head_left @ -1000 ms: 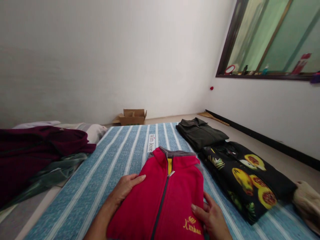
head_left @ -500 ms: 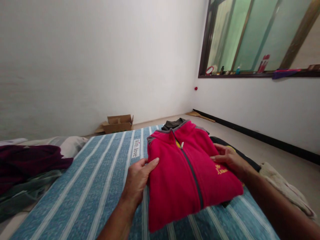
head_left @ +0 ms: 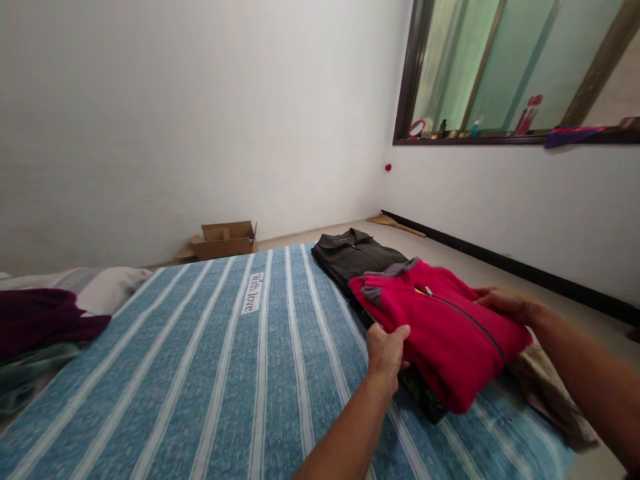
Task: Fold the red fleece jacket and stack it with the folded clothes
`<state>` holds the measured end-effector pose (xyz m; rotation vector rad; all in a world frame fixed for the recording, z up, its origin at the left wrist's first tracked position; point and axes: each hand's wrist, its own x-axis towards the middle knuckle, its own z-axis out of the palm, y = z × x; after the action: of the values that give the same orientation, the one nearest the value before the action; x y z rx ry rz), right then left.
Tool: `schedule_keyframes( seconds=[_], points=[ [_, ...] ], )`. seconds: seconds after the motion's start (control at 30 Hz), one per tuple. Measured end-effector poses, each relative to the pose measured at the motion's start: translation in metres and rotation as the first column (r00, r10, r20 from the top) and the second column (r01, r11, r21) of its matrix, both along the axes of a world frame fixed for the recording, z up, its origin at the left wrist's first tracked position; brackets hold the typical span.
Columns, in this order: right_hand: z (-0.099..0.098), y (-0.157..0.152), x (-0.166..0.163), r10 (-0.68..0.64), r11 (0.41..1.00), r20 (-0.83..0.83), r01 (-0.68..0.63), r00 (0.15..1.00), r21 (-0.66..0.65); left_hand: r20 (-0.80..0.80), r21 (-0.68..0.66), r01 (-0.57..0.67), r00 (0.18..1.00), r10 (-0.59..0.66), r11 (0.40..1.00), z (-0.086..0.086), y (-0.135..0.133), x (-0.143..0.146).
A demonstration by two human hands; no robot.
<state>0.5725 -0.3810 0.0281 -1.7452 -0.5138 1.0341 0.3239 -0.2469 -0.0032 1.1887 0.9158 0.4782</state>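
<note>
A folded red zip jacket with a grey collar is gripped at both sides. My left hand pinches its left edge, thumb on top and fingers underneath. At the far right edge, my right hand is closed on the cloth, its fingertips partly hidden. Beneath and behind the jacket lies a folded dark grey collared garment. A dark patterned cloth shows under the jacket's near left side. Whether the jacket rests on these clothes I cannot tell.
The blue striped bed cover spreads across the front. A beige fuzzy cloth lies at the right edge, and purple clothing at the left. Beyond the bed are a cardboard box and a broom on the floor.
Both hands have carried the red jacket to the right, over the other clothes, and it has turned and tilted. More of the dark grey garment shows. The view has shifted slightly.
</note>
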Motion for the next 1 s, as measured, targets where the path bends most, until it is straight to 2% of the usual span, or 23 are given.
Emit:
schedule_keyframes(
  seconds=[0.07,0.13,0.23,0.37,0.63,0.8,0.83,0.9,1.0],
  points=[
    [-0.009,-0.001,-0.002,0.033,0.999,-0.067,-0.031,0.997,0.018,-0.008,-0.015,0.004,1.0,-0.004,1.0,-0.005,0.001,-0.001],
    [-0.009,0.0,-0.002,0.047,0.998,-0.09,-0.043,0.995,0.042,-0.019,-0.045,0.01,1.0,-0.01,0.999,-0.002,0.004,-0.003],
    [-0.002,-0.001,0.004,0.012,0.997,-0.105,-0.004,0.994,0.079,-0.003,-0.052,0.014,1.0,-0.014,0.999,0.008,0.005,-0.002],
    [0.009,-0.003,0.013,-0.064,0.99,-0.123,0.078,0.99,0.12,0.091,0.008,0.024,0.996,-0.024,1.0,0.017,0.0,0.003],
    [-0.004,0.002,-0.002,-0.123,0.99,-0.06,0.127,0.991,0.054,0.0,-0.033,0.056,0.998,-0.056,0.998,-0.003,0.002,0.001],
    [-0.003,0.002,0.005,-0.115,0.993,0.025,0.114,0.993,0.004,-0.013,-0.002,0.055,0.998,-0.055,0.998,-0.001,0.004,0.003],
    [-0.002,0.002,0.008,-0.114,0.993,0.059,0.115,0.992,-0.021,-0.021,0.001,0.054,0.998,-0.054,0.999,-0.001,0.004,0.004],
    [-0.001,0.004,0.014,-0.063,0.988,0.25,0.095,0.966,-0.12,-0.033,0.006,0.059,0.998,-0.058,0.998,-0.002,0.005,0.005],
    [-0.002,0.009,0.018,0.074,0.961,0.562,0.093,0.824,-0.262,-0.037,-0.002,0.078,0.996,-0.078,0.997,-0.004,0.005,0.007]
  ],
)
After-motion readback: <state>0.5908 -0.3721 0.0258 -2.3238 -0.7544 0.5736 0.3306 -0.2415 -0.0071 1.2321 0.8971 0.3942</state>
